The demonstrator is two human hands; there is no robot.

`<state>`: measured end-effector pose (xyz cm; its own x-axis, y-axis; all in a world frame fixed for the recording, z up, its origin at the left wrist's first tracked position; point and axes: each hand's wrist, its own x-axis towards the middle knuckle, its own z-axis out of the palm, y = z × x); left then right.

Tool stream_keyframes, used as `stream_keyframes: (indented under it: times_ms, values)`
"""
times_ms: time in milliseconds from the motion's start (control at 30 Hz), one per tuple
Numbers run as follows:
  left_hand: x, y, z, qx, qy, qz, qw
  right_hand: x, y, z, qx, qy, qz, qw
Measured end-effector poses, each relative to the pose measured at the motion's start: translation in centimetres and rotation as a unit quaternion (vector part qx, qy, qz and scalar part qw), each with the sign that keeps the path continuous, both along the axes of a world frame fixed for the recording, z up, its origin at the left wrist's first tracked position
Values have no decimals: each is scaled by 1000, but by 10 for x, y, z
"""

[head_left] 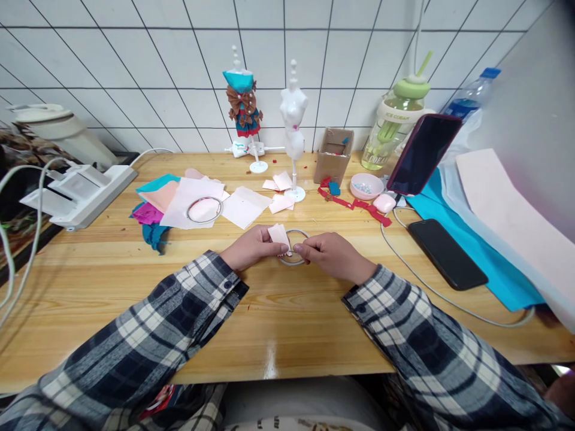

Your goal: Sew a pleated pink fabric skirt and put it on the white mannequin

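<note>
My left hand (251, 247) pinches a small pale pink piece of paper or cloth (279, 234), folded or stacked, with a jagged lower edge. My right hand (335, 254) is closed close beside it, thumb and fingertips pressed together near the piece's lower corner. What its fingertips hold, if anything, is too small to make out. A thin grey ring (298, 231) lies on the table under and between both hands, partly covered by them. Beyond the hands are several small pale pink pieces (281, 203) and a larger pale sheet (245, 207).
A bare white mannequin (294, 111) and a dressed one (242, 102) stand at the back. Nearby are a cardboard box (333, 157), a pink bowl of beads (367, 187), a propped phone (423, 154) and a flat phone (448, 254). Left lie coloured scraps (155, 191) and another ring (204, 199).
</note>
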<state>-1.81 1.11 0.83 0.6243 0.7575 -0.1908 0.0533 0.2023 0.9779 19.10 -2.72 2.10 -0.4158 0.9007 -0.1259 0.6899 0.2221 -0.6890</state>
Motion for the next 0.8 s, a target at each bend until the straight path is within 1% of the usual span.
stream_keyframes:
  times_ms: [233, 400, 600, 800]
  values:
    - [0, 1, -2, -11, 1, 6, 1000, 1, 3, -3, 4, -12, -8, 1000]
    - [1, 1, -2, -4, 9, 16, 1000, 1, 5, -7, 8, -8, -11, 1000]
    - [1, 2, -1, 13, 34, 19, 999, 0, 5, -7, 10, -11, -20, 1000]
    - [0, 3, -4, 11, 35, 31, 999, -1, 4, -8, 14, -13, -25, 1000]
